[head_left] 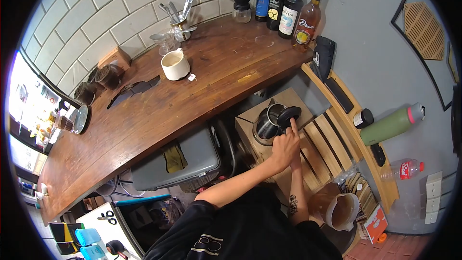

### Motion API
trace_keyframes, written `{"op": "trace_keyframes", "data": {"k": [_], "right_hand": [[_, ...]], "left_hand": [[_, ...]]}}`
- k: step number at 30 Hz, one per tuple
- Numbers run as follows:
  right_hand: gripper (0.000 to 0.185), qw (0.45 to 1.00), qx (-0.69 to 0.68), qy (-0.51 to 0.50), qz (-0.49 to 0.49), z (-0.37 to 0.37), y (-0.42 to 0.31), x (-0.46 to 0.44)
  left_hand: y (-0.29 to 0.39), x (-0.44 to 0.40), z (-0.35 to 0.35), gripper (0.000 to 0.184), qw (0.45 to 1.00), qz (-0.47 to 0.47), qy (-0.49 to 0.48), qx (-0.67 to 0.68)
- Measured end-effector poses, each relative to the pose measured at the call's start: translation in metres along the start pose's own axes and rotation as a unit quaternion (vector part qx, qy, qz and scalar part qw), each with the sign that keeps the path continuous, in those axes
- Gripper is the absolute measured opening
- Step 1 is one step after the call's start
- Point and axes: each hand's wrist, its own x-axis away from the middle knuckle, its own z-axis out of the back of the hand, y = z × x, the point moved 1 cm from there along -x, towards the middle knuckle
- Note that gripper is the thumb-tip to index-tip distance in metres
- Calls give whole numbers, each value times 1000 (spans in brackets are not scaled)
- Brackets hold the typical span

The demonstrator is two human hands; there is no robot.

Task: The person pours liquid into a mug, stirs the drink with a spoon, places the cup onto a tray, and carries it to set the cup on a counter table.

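A metal kettle [266, 128] stands on a small wooden surface below the counter. Its black lid [289, 114] is tipped up, and the steel rim and part of the inside show. The index finger of my left hand [286, 147] is stretched out and touches the lid, while the other fingers look bent. My right hand [295, 160] lies mostly behind the left one, close to the handle side of the kettle. Its fingers are hidden, so I cannot see whether it grips the handle.
On the wooden counter [144, 130] are a white mug [175, 65] with a tea-bag tag, a coffee grinder [241, 6] and several bottles [288, 14]. Right of my arms are a slatted wooden seat [320, 149], a green flask [392, 127] and a pitcher of brown liquid [340, 212]. A grey bin [192, 159] stands left.
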Motion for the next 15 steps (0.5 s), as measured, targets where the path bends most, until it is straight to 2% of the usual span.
{"op": "trace_keyframes", "data": {"k": [15], "right_hand": [[64,998,58,17,22,-4,8,10]], "left_hand": [[1,8,1,76,1000,3,16,4]]}}
